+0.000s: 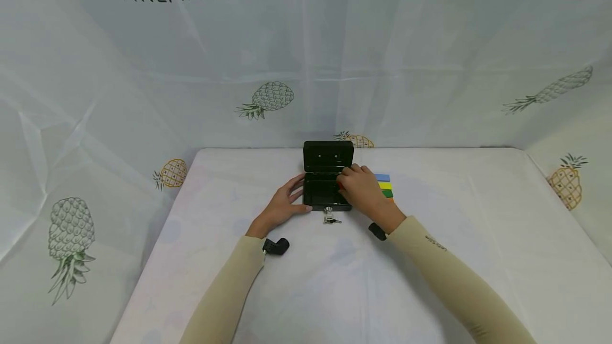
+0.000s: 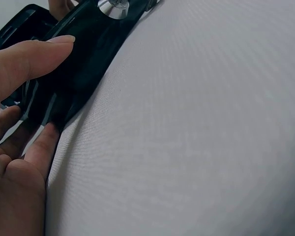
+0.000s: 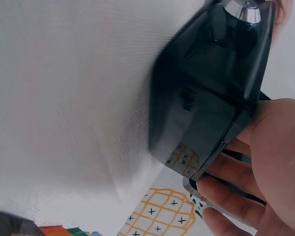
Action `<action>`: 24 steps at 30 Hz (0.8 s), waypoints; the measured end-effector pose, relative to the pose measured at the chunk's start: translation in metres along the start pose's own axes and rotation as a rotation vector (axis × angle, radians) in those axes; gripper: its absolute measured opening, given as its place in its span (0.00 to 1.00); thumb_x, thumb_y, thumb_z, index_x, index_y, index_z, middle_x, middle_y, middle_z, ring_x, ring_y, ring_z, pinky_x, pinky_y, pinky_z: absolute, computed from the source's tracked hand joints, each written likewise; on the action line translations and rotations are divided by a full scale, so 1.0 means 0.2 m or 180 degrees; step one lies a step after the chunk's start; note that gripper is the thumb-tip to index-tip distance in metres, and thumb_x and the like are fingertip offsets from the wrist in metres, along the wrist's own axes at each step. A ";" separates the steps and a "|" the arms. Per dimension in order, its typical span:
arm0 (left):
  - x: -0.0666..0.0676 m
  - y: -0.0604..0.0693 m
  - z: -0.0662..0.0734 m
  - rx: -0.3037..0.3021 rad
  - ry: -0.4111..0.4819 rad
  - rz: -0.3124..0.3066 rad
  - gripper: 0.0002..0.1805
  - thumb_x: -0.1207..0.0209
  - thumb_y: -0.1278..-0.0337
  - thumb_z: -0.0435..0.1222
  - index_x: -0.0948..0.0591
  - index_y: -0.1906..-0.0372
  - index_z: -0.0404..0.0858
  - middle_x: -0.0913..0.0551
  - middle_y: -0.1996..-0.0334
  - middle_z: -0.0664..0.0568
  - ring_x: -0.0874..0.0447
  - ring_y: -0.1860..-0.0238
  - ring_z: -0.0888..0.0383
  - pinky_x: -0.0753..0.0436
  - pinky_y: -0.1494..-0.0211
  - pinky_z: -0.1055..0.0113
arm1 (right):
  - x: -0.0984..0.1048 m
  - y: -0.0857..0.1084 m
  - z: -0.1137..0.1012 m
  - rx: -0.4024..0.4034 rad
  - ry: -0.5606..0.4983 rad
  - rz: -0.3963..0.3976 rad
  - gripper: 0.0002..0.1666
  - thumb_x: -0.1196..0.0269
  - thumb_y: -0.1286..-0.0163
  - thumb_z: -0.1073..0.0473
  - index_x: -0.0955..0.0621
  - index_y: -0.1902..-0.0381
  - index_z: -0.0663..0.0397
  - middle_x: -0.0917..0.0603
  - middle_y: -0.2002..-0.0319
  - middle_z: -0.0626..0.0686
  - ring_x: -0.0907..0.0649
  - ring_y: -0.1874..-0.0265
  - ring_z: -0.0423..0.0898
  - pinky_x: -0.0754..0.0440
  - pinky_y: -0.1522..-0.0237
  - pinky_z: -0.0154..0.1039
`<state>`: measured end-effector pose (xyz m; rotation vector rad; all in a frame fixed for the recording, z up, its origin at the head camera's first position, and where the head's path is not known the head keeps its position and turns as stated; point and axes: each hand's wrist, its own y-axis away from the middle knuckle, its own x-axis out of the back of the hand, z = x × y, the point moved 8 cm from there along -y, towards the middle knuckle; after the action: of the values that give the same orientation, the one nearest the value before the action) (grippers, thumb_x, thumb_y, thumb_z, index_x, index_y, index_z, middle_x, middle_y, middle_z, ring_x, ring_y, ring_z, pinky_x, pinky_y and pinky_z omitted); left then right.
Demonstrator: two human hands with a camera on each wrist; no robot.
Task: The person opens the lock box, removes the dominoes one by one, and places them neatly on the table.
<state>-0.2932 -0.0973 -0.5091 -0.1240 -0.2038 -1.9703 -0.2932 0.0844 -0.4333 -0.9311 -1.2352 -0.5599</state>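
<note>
A black metal cash box [image 1: 328, 191] stands on the table with its lid [image 1: 328, 156] raised. From its front sticks a silver lock with keys [image 1: 330, 216]. My left hand [image 1: 281, 207] rests against the box's left side, fingers extended along it and thumb [image 2: 46, 56] at the front corner. Over the right wall reaches my right hand [image 1: 362, 190], its fingers bent down into the box. Only a bit of a small red piece [image 1: 341, 186] shows by these fingertips, which pinch it. In the right wrist view the box wall [image 3: 201, 118] hides the fingertips and the red piece.
Right of the box lie small flat pieces: blue [image 1: 382, 178], yellow [image 1: 385, 186], green [image 1: 387, 194] and orange [image 1: 391, 199], the last partly behind my right hand. A white cloth covers the table [image 1: 306, 280]. A pineapple-print curtain [image 1: 306, 41] hangs behind the table.
</note>
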 end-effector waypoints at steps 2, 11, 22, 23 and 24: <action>0.00 0.00 0.00 0.0000 -0.0009 0.0004 0.54 0.27 0.42 0.24 0.42 0.15 0.47 0.40 0.18 0.43 0.37 0.19 0.41 0.23 0.24 0.57 | -0.01 0.00 0.00 0.0010 0.0087 -0.0011 0.14 0.21 0.36 0.55 0.09 0.56 0.56 0.11 0.57 0.56 0.19 0.58 0.54 0.18 0.57 0.48; 0.00 0.00 0.00 -0.0009 -0.0005 -0.0019 0.54 0.27 0.41 0.24 0.42 0.14 0.48 0.41 0.18 0.43 0.38 0.19 0.41 0.25 0.23 0.57 | -0.03 -0.01 -0.01 -0.0033 0.0193 -0.0155 0.08 0.23 0.34 0.56 0.08 0.61 0.55 0.08 0.61 0.55 0.22 0.58 0.53 0.21 0.56 0.47; 0.00 0.00 0.00 0.0023 -0.0010 0.0012 0.54 0.27 0.41 0.24 0.41 0.15 0.49 0.40 0.18 0.43 0.38 0.19 0.41 0.23 0.24 0.56 | -0.03 -0.04 -0.07 0.0251 -0.0247 -0.0297 0.03 0.23 0.34 0.61 0.07 0.62 0.50 0.08 0.62 0.50 0.22 0.60 0.50 0.20 0.57 0.44; 0.00 0.00 0.00 0.0033 -0.0012 0.0022 0.54 0.27 0.41 0.24 0.41 0.15 0.49 0.40 0.18 0.44 0.37 0.19 0.41 0.23 0.24 0.56 | -0.04 -0.04 -0.07 0.0283 -0.0278 -0.0298 0.04 0.23 0.34 0.62 0.07 0.61 0.50 0.09 0.61 0.51 0.22 0.60 0.50 0.19 0.56 0.44; 0.00 0.00 -0.01 0.0042 -0.0013 0.0027 0.54 0.27 0.41 0.24 0.41 0.15 0.50 0.40 0.18 0.44 0.37 0.19 0.41 0.23 0.24 0.56 | -0.04 -0.04 -0.08 0.0304 -0.0293 -0.0300 0.05 0.23 0.34 0.61 0.07 0.60 0.50 0.09 0.60 0.51 0.21 0.60 0.51 0.18 0.55 0.45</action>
<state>-0.2938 -0.0976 -0.5105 -0.1201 -0.2184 -1.9602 -0.2933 0.0663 -0.4390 -0.8293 -1.3824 -0.5323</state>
